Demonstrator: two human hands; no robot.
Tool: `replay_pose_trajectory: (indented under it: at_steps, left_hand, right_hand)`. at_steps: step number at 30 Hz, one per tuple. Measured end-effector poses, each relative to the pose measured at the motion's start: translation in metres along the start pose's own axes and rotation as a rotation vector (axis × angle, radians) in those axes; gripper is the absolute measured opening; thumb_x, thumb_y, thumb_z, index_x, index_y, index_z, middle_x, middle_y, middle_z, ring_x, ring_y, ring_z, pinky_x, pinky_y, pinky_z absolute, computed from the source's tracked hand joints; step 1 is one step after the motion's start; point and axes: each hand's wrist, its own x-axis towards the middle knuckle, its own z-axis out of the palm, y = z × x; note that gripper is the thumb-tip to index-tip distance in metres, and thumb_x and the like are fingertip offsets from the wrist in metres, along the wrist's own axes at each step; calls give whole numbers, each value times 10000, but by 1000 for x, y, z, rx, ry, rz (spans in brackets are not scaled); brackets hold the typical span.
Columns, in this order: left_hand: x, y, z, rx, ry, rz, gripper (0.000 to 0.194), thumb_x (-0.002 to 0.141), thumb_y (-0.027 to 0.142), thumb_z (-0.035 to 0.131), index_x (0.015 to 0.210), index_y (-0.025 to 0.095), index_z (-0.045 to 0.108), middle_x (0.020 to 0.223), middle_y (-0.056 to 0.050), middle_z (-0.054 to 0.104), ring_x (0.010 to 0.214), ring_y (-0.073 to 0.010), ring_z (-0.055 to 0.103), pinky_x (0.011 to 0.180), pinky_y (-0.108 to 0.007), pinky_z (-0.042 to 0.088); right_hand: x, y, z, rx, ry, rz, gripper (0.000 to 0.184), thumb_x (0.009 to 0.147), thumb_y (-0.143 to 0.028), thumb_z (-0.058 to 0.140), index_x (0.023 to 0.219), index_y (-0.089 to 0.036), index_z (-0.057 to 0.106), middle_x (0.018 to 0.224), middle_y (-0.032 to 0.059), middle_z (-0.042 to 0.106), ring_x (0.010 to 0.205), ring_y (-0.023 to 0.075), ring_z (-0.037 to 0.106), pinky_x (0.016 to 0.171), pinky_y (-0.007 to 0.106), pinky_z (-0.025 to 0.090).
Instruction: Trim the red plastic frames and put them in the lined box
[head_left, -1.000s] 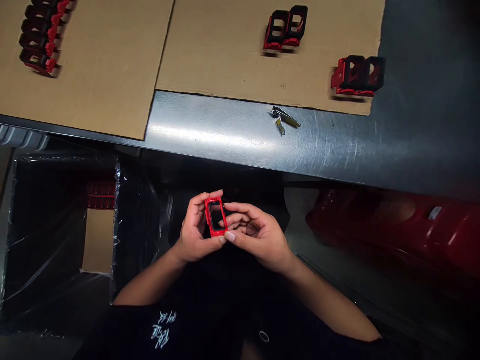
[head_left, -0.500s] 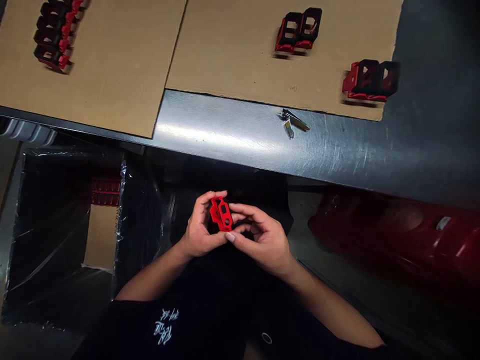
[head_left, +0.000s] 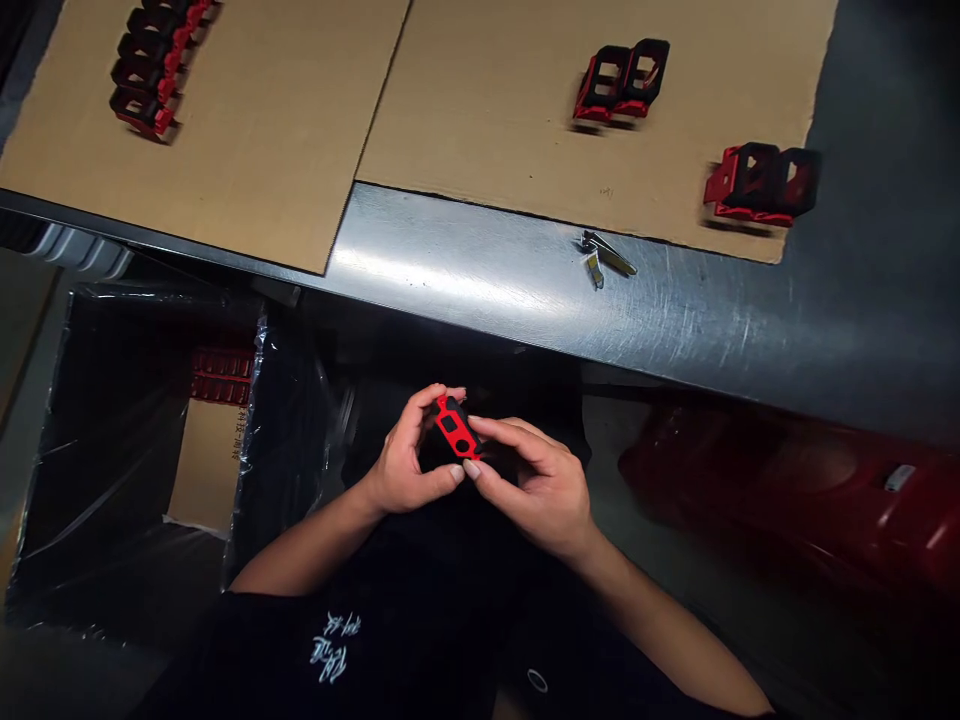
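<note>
Between my two hands, in front of my body and below the table edge, is a small red and black plastic frame [head_left: 456, 430]. One of its red sides, with a square hole and a round hole, faces up at me. My left hand [head_left: 409, 455] grips its left side, with fingers at the far end and the thumb near the close end. My right hand [head_left: 534, 478] pinches the right side, its thumb at the near corner and fingertips along the black edge. The right hand's lower fingers are partly in shadow.
On cardboard sheets [head_left: 480, 120] stand a row of similar frames [head_left: 142, 90] and two pairs, one pair [head_left: 619, 85] farther back. A nail clipper [head_left: 609, 255] lies on the metal tabletop [head_left: 465, 260]. Below left is a plastic-lined box [head_left: 259, 440] holding red parts; a red stool-like object [head_left: 787, 500] is right.
The frame has been turned in my fingers, from its open rectangular face to its red side with the two holes. The camera view has shifted, moving the table things rightward.
</note>
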Motion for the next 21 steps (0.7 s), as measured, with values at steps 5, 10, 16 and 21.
replay_pose_trajectory:
  at_steps: [5, 10, 16, 21]
  left_hand:
    - [3, 9, -11, -102, -11, -72, 627, 905, 527, 660, 1440, 245, 495, 1301, -114, 664, 1168, -267, 662, 1034, -406, 511]
    - [8, 19, -18, -64, 66, -168, 443, 907, 556, 645, 1150, 186, 628, 918, -42, 660, 780, -155, 604, 743, -282, 481]
    - [9, 30, -31, -55, 3, -275, 375, 796, 409, 746, 1040, 193, 558, 896, -18, 624, 752, -131, 583, 707, -258, 465]
    - [5, 57, -47, 289, -61, -247, 439, 758, 245, 695, 1184, 186, 604, 997, -42, 697, 862, -176, 652, 809, -304, 521]
  right_hand:
    - [5, -1, -10, -46, -51, -66, 396, 851, -81, 738, 1198, -270, 760, 1014, 30, 773, 869, 149, 743, 797, 254, 621]
    - [11, 0, -12, -16, -102, -88, 369, 880, -77, 711, 1178, -287, 769, 1054, 34, 776, 924, 163, 746, 838, 275, 621]
    - [19, 7, -8, 32, -162, -105, 371, 909, -82, 684, 1183, -317, 767, 1125, 35, 781, 1045, 193, 744, 937, 327, 623]
    - [28, 10, 4, 22, -300, -152, 380, 929, -78, 663, 1226, -301, 745, 1165, 52, 762, 1086, 191, 732, 959, 328, 622]
